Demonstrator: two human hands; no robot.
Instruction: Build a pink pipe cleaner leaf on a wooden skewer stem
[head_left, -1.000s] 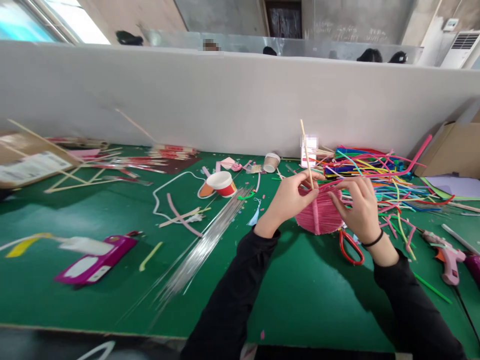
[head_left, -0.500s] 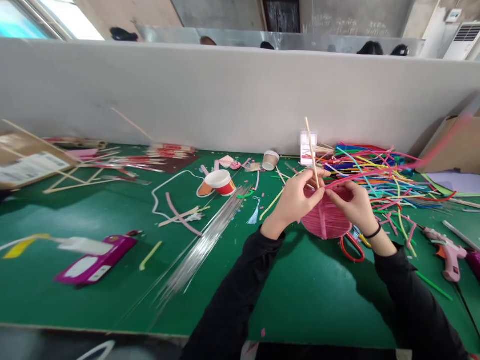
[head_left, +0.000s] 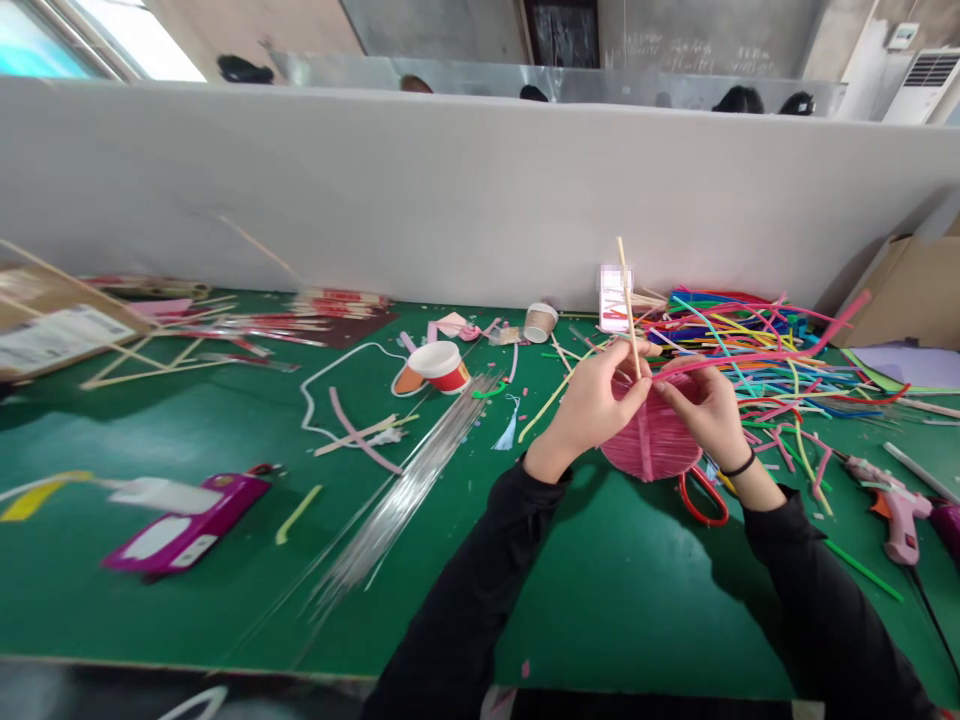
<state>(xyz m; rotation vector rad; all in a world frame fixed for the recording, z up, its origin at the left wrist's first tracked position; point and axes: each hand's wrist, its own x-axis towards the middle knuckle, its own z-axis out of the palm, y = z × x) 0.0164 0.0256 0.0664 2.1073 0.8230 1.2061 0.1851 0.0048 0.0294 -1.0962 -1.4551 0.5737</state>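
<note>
Both hands are at a round pink disc (head_left: pixel 652 445) that looks wound with pink pipe cleaner, held above the green table. My left hand (head_left: pixel 592 400) pinches a thin wooden stick (head_left: pixel 627 295) at the disc's upper edge; the stick points up. Beside it, my right hand (head_left: pixel 701 405) is closed on a pink pipe cleaner (head_left: pixel 795 355), whose long free end sweeps up to the right. Fingers hide the disc's top. Just under the disc and right hand lie scissors with red handles (head_left: pixel 705 500), partly covered.
Colourful pipe cleaners (head_left: pixel 720 320) pile up behind my right hand. A pink glue gun (head_left: pixel 896 505) lies at the right. Left of my hands are clear thin rods (head_left: pixel 409 500), a paper cup (head_left: pixel 442 367) and a purple device (head_left: pixel 187 530). A white partition (head_left: pixel 450 200) stands behind.
The free end of the pink pipe cleaner has swung lower and shows less blur. Both hands keep nearly the same place at the disc.
</note>
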